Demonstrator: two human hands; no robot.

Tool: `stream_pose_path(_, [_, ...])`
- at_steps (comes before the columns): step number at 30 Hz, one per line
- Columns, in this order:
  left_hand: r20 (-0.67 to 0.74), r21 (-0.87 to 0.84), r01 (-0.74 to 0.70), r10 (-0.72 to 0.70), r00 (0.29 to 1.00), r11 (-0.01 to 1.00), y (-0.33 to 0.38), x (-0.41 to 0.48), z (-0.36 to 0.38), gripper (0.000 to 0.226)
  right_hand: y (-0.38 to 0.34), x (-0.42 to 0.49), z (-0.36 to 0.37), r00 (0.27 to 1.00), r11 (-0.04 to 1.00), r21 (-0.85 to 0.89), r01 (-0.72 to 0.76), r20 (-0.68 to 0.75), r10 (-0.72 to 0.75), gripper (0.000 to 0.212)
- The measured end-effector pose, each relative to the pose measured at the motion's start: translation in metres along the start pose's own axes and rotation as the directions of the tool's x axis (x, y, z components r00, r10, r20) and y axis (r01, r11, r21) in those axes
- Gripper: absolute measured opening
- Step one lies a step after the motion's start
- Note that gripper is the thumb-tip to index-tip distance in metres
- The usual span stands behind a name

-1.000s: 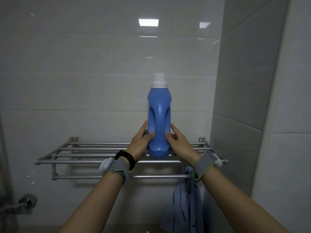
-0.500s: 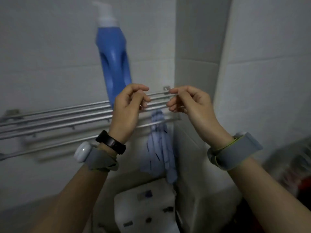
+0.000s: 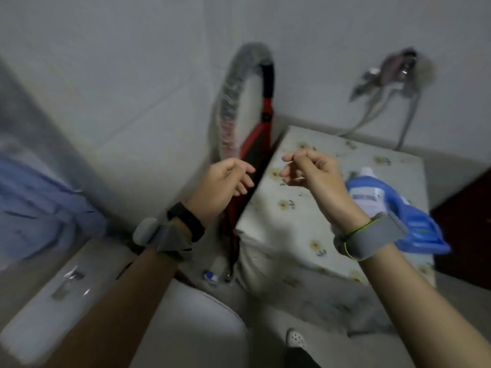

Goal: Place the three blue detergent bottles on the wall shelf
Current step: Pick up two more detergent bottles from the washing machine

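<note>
Left hand (image 3: 225, 181) and right hand (image 3: 313, 179), both empty with fingers loosely curled, held side by side above the floral-covered surface (image 3: 292, 216); a blue detergent bottle (image 3: 393, 216) lies on its side on that surface, partly hidden behind the right wrist, and the wall shelf is out of view. Step in hand, by judgement: fetching a bottle; the next move calls for the right hand to reach down, close on the bottle's body or handle, and stand it upright for the carry.
</note>
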State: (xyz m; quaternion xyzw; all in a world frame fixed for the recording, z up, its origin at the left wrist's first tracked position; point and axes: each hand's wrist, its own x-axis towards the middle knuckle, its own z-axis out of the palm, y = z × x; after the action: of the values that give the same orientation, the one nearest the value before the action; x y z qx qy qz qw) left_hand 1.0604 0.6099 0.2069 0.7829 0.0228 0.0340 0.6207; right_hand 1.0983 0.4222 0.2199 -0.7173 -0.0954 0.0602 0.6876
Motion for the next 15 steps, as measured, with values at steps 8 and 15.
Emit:
stream_pose_path(8, [0.308, 0.032, 0.153, -0.155, 0.939, 0.988, -0.034, 0.048, 0.199, 0.019, 0.099, -0.004, -0.187, 0.883, 0.963, 0.016, -0.268, -0.395, 0.252, 0.026])
stream_pose_path(15, [0.356, 0.038, 0.269, -0.264, 0.896, 0.962, -0.045, 0.085, 0.359, 0.030, 0.203, 0.000, -0.336, 0.710, 0.844, -0.141, -0.517, -0.622, 0.331, 0.018])
